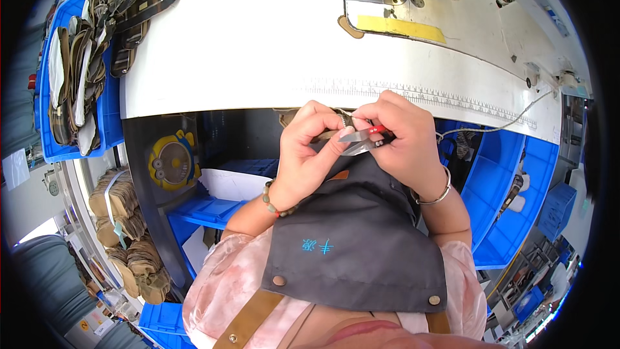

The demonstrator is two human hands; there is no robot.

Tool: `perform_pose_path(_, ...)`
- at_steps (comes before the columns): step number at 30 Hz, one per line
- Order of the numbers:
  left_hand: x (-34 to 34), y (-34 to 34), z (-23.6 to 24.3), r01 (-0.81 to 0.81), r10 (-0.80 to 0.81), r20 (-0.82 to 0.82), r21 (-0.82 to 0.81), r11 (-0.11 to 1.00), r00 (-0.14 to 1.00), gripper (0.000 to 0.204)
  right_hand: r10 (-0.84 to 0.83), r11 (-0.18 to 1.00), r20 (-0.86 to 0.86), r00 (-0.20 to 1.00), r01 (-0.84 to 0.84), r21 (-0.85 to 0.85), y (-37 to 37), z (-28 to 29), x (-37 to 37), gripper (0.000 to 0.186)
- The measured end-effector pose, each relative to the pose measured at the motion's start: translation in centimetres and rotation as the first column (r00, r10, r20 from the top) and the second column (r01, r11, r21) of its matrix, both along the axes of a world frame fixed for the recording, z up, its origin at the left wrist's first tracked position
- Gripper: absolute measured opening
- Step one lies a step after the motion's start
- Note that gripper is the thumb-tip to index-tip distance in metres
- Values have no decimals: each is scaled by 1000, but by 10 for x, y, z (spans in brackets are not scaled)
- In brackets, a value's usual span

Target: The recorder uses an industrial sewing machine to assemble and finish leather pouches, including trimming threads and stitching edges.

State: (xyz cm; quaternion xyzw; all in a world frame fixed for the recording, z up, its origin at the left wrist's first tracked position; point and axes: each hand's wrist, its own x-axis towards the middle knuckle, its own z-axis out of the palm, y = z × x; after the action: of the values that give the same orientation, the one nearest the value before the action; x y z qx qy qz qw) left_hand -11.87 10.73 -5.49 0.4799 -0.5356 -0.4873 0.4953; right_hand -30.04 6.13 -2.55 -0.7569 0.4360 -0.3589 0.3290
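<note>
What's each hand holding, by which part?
Right hand: small metal-bladed snips, by the red handle. Left hand: small dark brownish fabric piece, pinched; can't tell which part.

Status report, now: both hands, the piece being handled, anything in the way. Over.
Left grip pinching small fabric piece. Right grip closed on red-handled snips. Left thumb close by the blades.

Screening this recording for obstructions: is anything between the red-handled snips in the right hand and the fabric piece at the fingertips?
Nothing visible blocks the snips from the fabric piece, though the left hand has its thumb tip right by the blades. Whether blades and fabric touch is unclear.
</note>
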Motion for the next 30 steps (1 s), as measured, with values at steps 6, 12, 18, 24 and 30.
perform_pose_path(6, 1, 4, 5, -38, 42, 45, -76, 996, 998, 7, -76, 997, 67, 995, 77, -25, -4, -8, 5, 20)
perform_pose_path(12, -2, 5, 2, -36, 36, -25, -11, 999, 999, 8, -125, 984, 224, 967, 91, 155, -4, -18, -1, 16)
perform_pose_path(18, -5, 5, -3, -56, 60, -94, 50, 997, 994, 8, -222, 940, 297, 929, 123, 317, -10, -3, -19, 18)
perform_pose_path(24, -8, 4, -1, -53, 60, -94, 81, 995, 994, 10, -136, 883, 296, 946, -20, 469, -7, -4, -21, 11)
perform_pose_path(30, -7, 3, 1, -109, 122, -112, 119, 987, 986, 9, -17, 874, 307, 952, -135, 467, -8, -15, -22, 12)
